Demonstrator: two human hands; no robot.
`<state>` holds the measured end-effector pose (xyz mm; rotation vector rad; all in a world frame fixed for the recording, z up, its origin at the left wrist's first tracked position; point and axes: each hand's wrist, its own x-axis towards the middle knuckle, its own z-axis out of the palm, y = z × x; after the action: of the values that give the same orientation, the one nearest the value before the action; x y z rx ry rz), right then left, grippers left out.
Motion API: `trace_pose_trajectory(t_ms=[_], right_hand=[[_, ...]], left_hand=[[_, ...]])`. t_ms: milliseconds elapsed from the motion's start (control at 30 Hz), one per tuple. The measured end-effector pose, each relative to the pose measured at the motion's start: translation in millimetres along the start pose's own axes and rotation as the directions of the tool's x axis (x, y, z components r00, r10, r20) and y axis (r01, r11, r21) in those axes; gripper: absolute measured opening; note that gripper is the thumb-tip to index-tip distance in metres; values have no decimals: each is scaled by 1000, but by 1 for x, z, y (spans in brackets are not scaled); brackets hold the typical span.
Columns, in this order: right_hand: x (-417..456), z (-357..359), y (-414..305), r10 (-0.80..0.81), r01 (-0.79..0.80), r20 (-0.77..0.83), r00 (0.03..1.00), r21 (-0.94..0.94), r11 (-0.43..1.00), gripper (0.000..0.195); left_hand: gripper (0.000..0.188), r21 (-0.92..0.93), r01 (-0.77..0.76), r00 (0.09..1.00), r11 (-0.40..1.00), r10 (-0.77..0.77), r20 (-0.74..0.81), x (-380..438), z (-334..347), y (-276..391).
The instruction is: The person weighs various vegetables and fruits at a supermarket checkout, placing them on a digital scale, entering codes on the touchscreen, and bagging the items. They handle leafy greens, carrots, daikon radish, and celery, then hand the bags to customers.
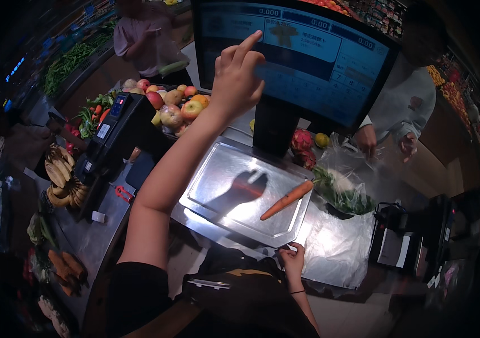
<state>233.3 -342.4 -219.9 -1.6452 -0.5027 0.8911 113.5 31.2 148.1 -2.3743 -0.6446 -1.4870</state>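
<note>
My left hand [240, 76] is raised in front of the scale's touchscreen [299, 55], index finger extended and the other fingers bent. It holds nothing; whether the fingertip touches the glass cannot be told. Below the screen, a carrot [288, 200] lies slantwise on the right part of the steel weighing tray [210, 186], where my hand's shadow also falls. My right hand [293, 258] is at the tray's near edge, fingers bent close together. Something small and whitish shows at its fingertips, too unclear to name.
Mixed fruit [180, 105] is heaped behind the tray, left of the screen. A black label printer [109, 131] and bananas [64, 177] stand left. On the right are dragon fruit [302, 141], bagged greens [349, 194] and clear plastic bags [337, 245]. Two people stand across the counter.
</note>
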Motion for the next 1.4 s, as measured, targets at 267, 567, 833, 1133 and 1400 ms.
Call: trace_pose_trajectory(t_ms=[267,567,833,1133,1400], right_hand=[[1,10,-14,1,2,-53,999,48,999,37],[7,14,-5,-12,18,-122,993,47,999,33],[5,19,-18,66,-61,-162,985,37,997,27],[1,24,-29,-108,95,-195,975,-76,993,16],[3,18,-25,-81,77,-159,984,-31,997,12]], left_hand=[[35,6,-133,991,991,133,-7,12,17,7],[35,29,-120,993,992,120,0,19,17,18],[25,-339,32,968,940,56,246,-27,0,45],[20,-386,278,723,879,73,687,-107,15,71],[19,-405,321,692,856,80,717,-118,31,73]])
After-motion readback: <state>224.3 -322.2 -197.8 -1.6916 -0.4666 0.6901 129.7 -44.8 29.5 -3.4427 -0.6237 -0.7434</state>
